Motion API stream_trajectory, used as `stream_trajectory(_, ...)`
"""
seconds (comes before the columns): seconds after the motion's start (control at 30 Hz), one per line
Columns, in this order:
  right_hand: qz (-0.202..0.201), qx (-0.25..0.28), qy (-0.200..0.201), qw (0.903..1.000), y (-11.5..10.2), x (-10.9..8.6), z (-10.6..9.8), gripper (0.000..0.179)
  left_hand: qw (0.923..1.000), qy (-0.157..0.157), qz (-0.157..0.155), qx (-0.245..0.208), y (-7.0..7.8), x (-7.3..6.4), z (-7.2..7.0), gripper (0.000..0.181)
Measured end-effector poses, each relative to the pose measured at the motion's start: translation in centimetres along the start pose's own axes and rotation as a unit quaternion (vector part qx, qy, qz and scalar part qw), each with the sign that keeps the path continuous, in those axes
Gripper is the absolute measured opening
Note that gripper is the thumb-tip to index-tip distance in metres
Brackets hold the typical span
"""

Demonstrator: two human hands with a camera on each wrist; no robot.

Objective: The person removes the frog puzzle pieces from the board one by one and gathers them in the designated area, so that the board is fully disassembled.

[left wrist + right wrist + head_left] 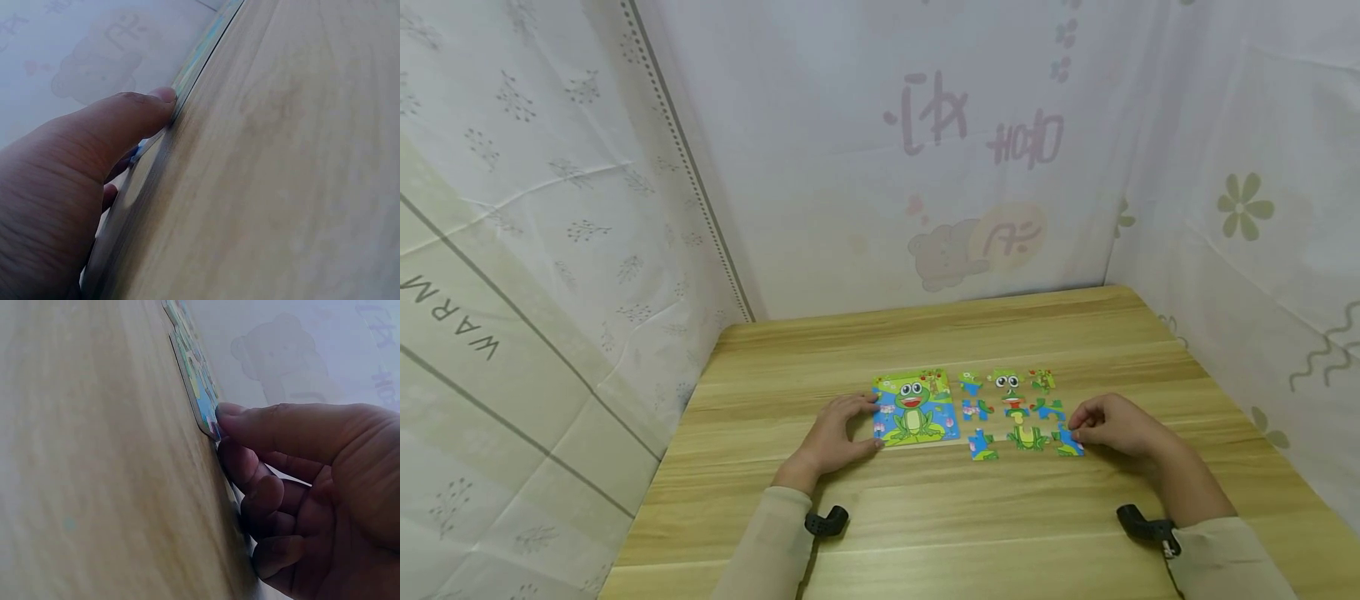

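Note:
A square frog picture board [916,408] lies flat on the table. My left hand [835,437] is at its left side, with the fingertips at the upper part of the edge and the thumb [140,112] touching near the lower corner. To the right, several loose jigsaw pieces are laid out in three rows, with small gaps between some of them. Frog eyes show on the top middle piece [1006,381], frog legs on the bottom middle piece [1028,438]. At the lower right, my right hand [1116,425] pinches the outer edge of the blue-and-green corner piece [1067,443] between thumb and index finger.
The wood-grain table [940,517] reaches back to a printed white curtain [850,183]. More curtain hangs along the left and right sides. A black wrist mount [827,522] sits on the left wrist, another black mount [1144,527] on the right.

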State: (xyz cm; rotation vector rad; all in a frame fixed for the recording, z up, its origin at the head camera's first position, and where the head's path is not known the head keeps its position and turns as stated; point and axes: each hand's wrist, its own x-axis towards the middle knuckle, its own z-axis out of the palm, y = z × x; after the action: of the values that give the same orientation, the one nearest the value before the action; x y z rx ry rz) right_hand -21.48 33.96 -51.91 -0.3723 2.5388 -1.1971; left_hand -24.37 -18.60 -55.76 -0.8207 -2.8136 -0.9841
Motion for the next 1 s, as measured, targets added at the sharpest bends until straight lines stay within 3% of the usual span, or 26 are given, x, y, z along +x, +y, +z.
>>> stream_trajectory(0.47, 0.001, -0.003, 0.005, 1.0000, -0.5, -0.1, -0.2, 0.012, 1.0000, 0.001, 0.003, -0.003, 0.0, 0.1, 0.1, 0.064)
stream_trajectory(0.8, 0.006, -0.036, 0.019, 0.9992, -1.6, -0.3, -1.0, 0.011, 0.9999, -0.002, 0.005, -0.011, 0.2, 0.0, 0.1, 0.064)
stream_trajectory(1.0, -0.005, -0.050, 0.026, 0.9984, -1.5, -0.3, -1.1, 0.012, 0.9993, 0.000, 0.002, -0.036, 0.3, -0.2, 0.3, 0.062)
